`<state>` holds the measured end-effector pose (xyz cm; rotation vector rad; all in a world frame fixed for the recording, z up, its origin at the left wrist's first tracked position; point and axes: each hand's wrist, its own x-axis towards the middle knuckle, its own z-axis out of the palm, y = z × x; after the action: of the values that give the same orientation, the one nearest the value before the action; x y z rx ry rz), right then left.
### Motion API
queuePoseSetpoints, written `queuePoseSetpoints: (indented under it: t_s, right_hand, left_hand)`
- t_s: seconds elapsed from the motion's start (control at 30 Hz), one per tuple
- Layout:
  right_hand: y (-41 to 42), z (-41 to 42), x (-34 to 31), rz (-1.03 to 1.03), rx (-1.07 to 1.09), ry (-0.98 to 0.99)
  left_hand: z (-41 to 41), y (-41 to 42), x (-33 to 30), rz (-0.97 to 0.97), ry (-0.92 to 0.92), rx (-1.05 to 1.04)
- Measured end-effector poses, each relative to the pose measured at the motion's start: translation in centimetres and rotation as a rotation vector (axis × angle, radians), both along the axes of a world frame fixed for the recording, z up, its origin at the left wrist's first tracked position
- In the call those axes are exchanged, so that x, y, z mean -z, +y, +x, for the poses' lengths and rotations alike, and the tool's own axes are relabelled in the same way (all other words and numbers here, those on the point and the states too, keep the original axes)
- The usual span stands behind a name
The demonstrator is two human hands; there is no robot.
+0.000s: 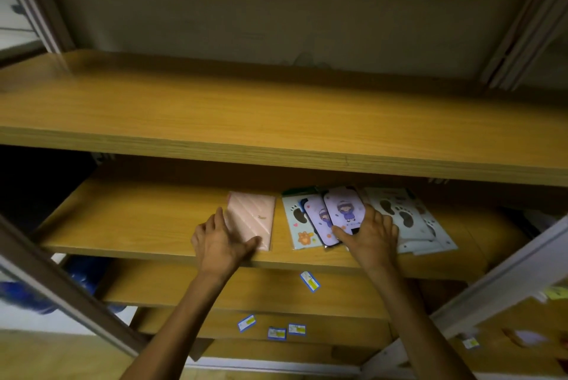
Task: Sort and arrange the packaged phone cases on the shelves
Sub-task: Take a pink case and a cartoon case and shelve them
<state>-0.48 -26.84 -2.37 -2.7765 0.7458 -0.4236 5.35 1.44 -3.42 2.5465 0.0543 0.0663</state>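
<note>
A pink quilted phone case pack (255, 213) lies flat on the second wooden shelf (132, 220). My left hand (219, 241) rests on its near left corner, fingers straight and thumb along its front edge. To the right lies a loose spread of packaged cases: a pale blue one with footprints (298, 226), purple ones with a cartoon girl (342, 209), and white footprint ones (408, 223). My right hand (373, 232) lies over the purple and white packs, thumb on a purple pack's lower edge, fingers spread.
A bare wooden top shelf (246, 109) runs above. Lower shelves carry small blue and yellow label cards (309, 281) (276, 332). Grey metal uprights (70, 284) (504, 281) frame both sides. Something blue (83, 272) sits at lower left.
</note>
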Motion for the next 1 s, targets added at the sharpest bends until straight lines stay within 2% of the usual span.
queuePoseSetpoints:
  t_s: [0.17,0.43,0.67,0.8,1.0]
  right_hand:
    - [0.1,-0.1,0.2,-0.024,-0.005,0.011]
    - [0.2,-0.1,0.3,0.048,-0.04,-0.043]
    - [0.4,0.0,-0.2,0.353,-0.055,-0.189]
    - [-0.3,0.3,-0.2,0.589,-0.053,-0.212]
    - [-1.7,0.6,-0.1,0.678,-0.037,-0.211]
  left_hand:
    - [-1.1,-0.9,-0.1,0.044,-0.016,-0.018]
    - [0.1,-1.0,-0.2,-0.093,0.032,-0.029]
    - [0.4,-0.8,-0.2,-0.225,0.045,-0.025]
    - [0.7,-0.6,-0.9,-0.462,0.054,-0.014]
    - [0.8,-0.2,-0.8,-0.554,0.109,0.034]
